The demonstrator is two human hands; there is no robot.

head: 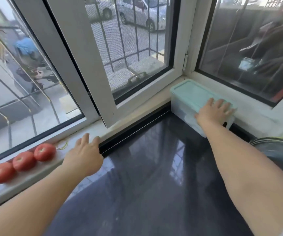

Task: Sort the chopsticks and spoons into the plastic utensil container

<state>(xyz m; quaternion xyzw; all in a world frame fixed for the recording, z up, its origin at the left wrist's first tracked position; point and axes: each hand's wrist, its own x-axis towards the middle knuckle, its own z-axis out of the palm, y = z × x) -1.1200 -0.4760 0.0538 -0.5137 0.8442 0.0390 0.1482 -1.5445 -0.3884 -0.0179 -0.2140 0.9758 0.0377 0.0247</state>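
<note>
Both arms are bare and stretch out forward from the bottom of the view. The left arm comes in from the lower left corner and points up and to the right. The left hand (84,157) is seen from the back, palm down, with its fingers straight and a little apart. It holds nothing.

The right arm comes in from the lower right corner and reaches farther away than the left one. The right hand (214,112) is also palm down. Its fingers (220,103) are spread wide and lie flat, and the thumb sticks out to the left side. The two hands are well apart.
</note>
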